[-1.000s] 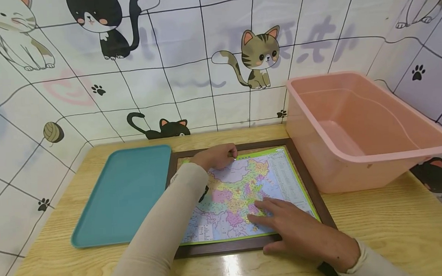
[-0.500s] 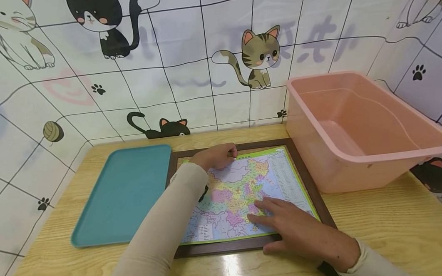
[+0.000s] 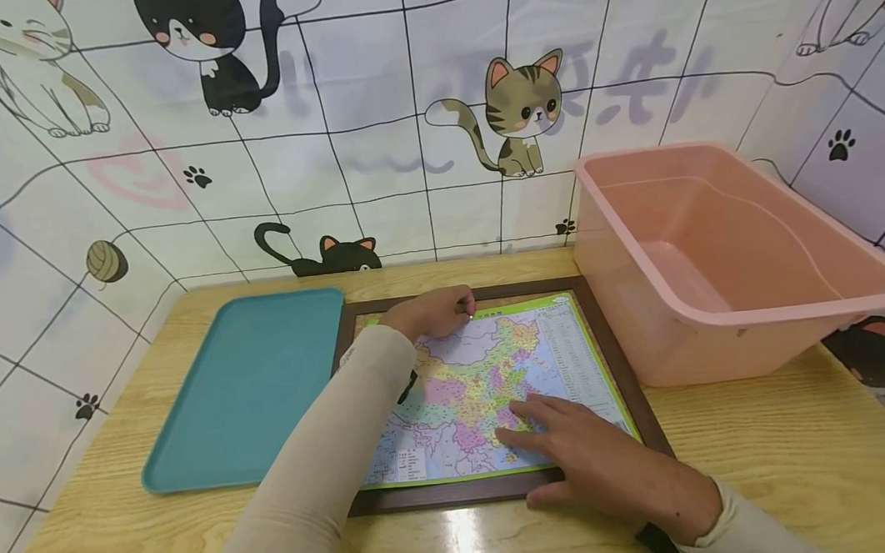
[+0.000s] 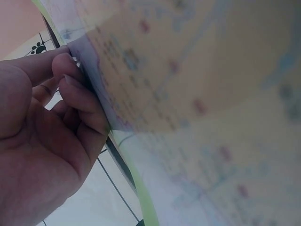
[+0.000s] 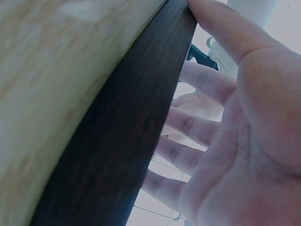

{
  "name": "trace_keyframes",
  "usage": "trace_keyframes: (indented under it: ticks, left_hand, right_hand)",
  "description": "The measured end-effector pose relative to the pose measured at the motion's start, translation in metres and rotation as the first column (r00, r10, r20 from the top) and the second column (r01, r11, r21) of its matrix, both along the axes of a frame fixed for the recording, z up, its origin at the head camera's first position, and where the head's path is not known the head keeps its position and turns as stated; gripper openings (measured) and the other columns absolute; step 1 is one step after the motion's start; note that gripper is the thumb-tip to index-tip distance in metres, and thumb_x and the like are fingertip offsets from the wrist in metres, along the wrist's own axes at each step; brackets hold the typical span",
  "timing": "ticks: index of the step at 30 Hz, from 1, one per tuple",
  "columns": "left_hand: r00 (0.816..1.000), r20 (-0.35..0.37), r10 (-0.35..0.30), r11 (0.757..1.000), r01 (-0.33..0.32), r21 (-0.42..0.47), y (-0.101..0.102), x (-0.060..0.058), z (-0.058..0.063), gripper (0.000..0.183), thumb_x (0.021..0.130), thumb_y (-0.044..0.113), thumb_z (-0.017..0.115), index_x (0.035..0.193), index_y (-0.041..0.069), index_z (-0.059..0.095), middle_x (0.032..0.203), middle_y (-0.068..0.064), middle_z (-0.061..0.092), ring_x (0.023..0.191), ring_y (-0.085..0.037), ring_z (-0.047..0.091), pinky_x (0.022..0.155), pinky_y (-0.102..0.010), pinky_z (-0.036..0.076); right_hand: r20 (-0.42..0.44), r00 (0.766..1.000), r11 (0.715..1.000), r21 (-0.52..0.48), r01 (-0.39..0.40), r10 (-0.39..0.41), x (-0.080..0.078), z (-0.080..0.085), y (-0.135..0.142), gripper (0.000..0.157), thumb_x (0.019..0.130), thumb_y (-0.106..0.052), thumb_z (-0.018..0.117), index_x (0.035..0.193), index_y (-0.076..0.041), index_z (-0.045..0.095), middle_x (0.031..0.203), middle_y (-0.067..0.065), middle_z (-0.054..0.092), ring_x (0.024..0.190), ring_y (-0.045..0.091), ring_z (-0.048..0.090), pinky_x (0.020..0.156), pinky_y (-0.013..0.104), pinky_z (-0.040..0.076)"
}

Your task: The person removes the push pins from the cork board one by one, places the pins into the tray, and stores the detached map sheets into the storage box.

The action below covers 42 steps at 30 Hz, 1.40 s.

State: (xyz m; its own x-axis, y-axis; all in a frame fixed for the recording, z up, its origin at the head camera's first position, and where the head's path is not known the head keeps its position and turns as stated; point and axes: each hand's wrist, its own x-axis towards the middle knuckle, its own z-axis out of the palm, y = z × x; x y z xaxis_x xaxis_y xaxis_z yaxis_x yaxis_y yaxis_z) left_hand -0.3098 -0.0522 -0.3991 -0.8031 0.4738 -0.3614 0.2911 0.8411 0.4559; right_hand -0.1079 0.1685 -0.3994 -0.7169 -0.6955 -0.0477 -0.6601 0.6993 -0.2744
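Observation:
A colourful map (image 3: 463, 384) with a green border lies on a cork board (image 3: 579, 301) with a dark wooden frame (image 3: 454, 495). At the map's top edge my left hand (image 3: 429, 312) has its fingers curled, and thumb and forefinger pinch a small pale pin-like piece (image 4: 74, 59), mostly hidden by the fingertips. In the left wrist view the map (image 4: 188, 117) fills the right side, close to the curled fingers. My right hand (image 3: 590, 448) rests with spread fingers on the lower right of the map, its thumb by the frame's front edge.
A teal tray (image 3: 260, 386) lies left of the board, partly behind the left sleeve. At the right stands a large pink plastic tub (image 3: 701, 346), close to the board's right side. Behind the wooden table (image 3: 782, 459) rises a wall covering with cartoon cats (image 3: 384, 163).

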Motion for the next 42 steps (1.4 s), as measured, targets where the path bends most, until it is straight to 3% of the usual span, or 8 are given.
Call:
trace_keyframes:
  ticks: [25, 42]
  left_hand:
    - [0.999, -0.014, -0.038, 0.999, 0.038, 0.004, -0.0024, -0.0005, 0.0001, 0.008, 0.108, 0.023, 0.046, 0.112, 0.018, 0.049, 0.11, -0.004, 0.055, 0.086, -0.017, 0.05, 0.079, -0.034, 0.041]
    - [1.0, -0.019, 0.002, 1.0, -0.002, 0.015, -0.0028, 0.0013, 0.0017, 0.011, 0.107, 0.025, 0.048, 0.115, 0.018, 0.052, 0.117, -0.003, 0.056, 0.096, -0.02, 0.051, 0.085, -0.036, 0.041]
  right_hand:
    - [-0.01, 1.0, 1.0, -0.018, -0.004, 0.004, 0.0008, -0.0005, 0.001, 0.072, 0.081, -0.053, 0.078, 0.144, -0.027, 0.055, 0.152, 0.009, 0.047, 0.143, 0.039, 0.041, 0.107, 0.057, 0.042]
    - [-0.028, 0.999, 0.999, -0.026, -0.022, 0.021, -0.0001, -0.0015, 0.0011, 0.071, 0.081, -0.052, 0.078, 0.144, -0.027, 0.055, 0.151, 0.011, 0.048, 0.142, 0.041, 0.041, 0.106, 0.057, 0.043]
